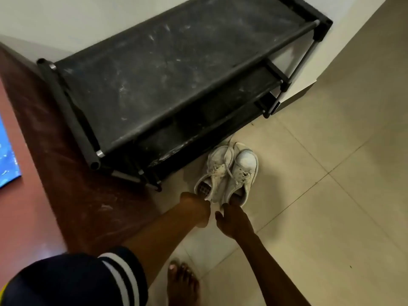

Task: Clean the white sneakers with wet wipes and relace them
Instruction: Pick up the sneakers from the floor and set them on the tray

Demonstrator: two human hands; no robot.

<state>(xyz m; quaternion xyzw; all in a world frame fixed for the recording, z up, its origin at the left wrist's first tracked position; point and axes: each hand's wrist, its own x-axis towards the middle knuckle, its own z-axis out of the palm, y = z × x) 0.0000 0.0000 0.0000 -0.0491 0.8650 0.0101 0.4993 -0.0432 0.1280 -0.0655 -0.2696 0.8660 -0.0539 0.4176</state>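
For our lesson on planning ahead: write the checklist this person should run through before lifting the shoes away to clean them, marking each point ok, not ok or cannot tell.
1. Both sneakers within reach, side by side on the floor: ok.
2. Left hand holds the heel of the left shoe: ok.
3. Right hand holds the heel of the right shoe: ok.
4. Laces tucked in so they will not trail: not ok, they hang loose.
5. Wet wipes at hand: cannot tell, none in view.
6. Shoes clear of the black rack: ok.
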